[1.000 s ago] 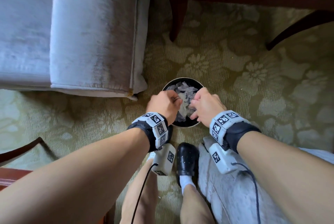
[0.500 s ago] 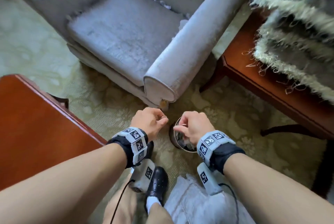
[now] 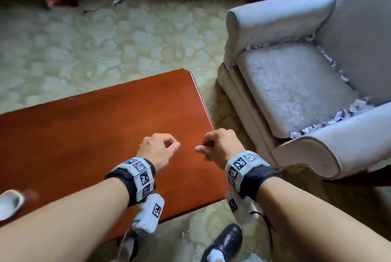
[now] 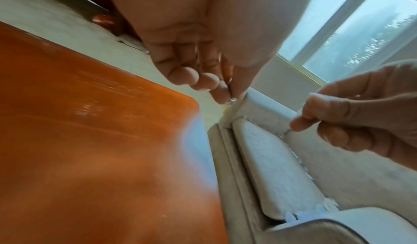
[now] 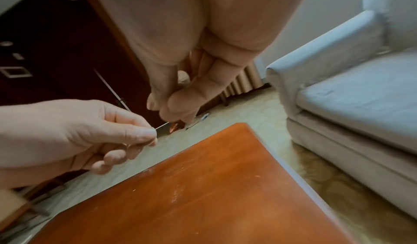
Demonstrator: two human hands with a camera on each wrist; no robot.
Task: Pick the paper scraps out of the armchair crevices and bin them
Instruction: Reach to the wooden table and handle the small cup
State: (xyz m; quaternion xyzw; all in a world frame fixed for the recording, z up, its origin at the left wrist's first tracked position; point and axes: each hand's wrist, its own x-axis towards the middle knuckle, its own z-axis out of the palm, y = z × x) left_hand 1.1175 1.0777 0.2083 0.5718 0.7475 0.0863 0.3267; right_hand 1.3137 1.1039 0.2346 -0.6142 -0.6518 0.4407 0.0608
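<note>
The pale grey armchair (image 3: 296, 84) stands at the right. Several white paper scraps (image 3: 338, 117) are stuffed along the crevice beside its near arm, and more scraps (image 3: 332, 60) line the back crevice. In the left wrist view the scraps (image 4: 315, 212) show at the seat's near corner. My left hand (image 3: 174, 145) and right hand (image 3: 201, 147) hover side by side over the wooden table, left of the chair. Both have fingers curled with thumb against forefinger, and I see nothing in either. The bin is out of view.
A red-brown wooden table (image 3: 84, 134) fills the space under my hands, its corner close to the armchair's front. Patterned carpet (image 3: 105, 39) lies beyond. My black shoe (image 3: 226, 240) stands below. A white object (image 3: 8, 202) sits at the table's left edge. Dark furniture lines the far wall.
My hands have lifted away from the bin, which has left the view. The view has swung so the table lies under my hands and the armchair is to the right.
</note>
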